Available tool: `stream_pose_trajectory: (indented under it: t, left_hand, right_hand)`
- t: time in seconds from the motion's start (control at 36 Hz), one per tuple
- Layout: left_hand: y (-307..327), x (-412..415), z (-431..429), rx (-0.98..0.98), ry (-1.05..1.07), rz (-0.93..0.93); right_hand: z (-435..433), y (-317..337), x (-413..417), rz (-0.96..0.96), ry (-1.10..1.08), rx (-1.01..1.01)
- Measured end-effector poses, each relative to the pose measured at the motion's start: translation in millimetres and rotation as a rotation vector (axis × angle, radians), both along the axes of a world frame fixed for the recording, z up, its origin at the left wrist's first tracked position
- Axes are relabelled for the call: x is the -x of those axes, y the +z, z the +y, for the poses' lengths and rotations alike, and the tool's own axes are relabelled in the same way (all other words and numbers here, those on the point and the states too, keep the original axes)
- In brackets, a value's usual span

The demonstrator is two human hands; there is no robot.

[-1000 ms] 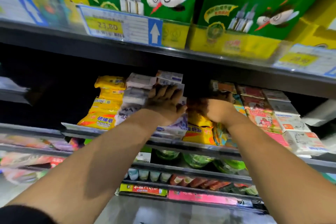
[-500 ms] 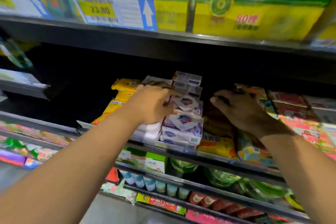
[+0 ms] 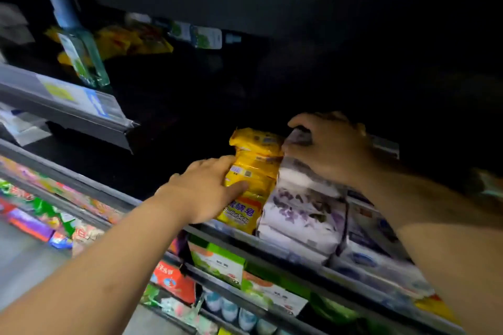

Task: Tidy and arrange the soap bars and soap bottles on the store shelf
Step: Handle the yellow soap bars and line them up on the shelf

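The shelf (image 3: 234, 239) carried rows of wrapped soap at its front edge. The yellow soap packs (image 3: 253, 171) stood one behind another, in a row running from the front edge back into the dark, with their printed faces tilted up towards that edge. Just beside them, touching on the right, lay the white-and-purple soap packs (image 3: 302, 215), piled the same way, and further right along the edge sat blue-and-white boxes (image 3: 367, 247).

The left hand (image 3: 201, 190) held the yellow row at its left side, with the thumb (image 3: 236, 187) laid across a front face and the other fingers round the side. The right hand (image 3: 334, 152) came down on the white-and-purple pile, its fingers (image 3: 299, 122) curled over the topmost pack and gripping it.

The shelf below held green-and-white boxes (image 3: 220, 261). A green bottle (image 3: 81, 60) stood on a higher shelf at far left.
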State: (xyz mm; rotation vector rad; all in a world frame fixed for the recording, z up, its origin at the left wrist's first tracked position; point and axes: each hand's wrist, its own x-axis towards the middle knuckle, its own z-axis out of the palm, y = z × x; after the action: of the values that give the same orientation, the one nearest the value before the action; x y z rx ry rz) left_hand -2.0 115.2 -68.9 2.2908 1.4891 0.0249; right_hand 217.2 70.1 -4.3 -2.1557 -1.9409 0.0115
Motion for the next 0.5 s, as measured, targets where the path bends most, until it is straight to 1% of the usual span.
stream_pose_trajectory:
  t: [0.08, 0.19, 0.25, 0.31, 0.36, 0.5]
  left_hand:
    - [2, 3, -2, -0.02, -0.007, -0.02]
    - [11, 2, -7, 0.018, -0.014, -0.062]
    - [12, 2, -10, 0.007, -0.049, -0.003]
    - [12, 1, -10, 0.014, -0.051, -0.003]
    - [9, 1, -8, 0.024, -0.024, -0.054]
    - [-2, 4, 0, -0.014, -0.002, -0.1]
  right_hand:
    - [29, 1, 15, -0.093, 0.032, 0.084]
    - [67, 1, 23, -0.168, 0.013, 0.255]
    - [80, -2, 25, -0.152, 0.009, 0.35]
    - [86, -5, 27, -0.109, 0.048, 0.424]
    - [89, -9, 30, -0.117, 0.091, 0.415]
    - [81, -6, 33, -0.025, 0.131, 0.165]
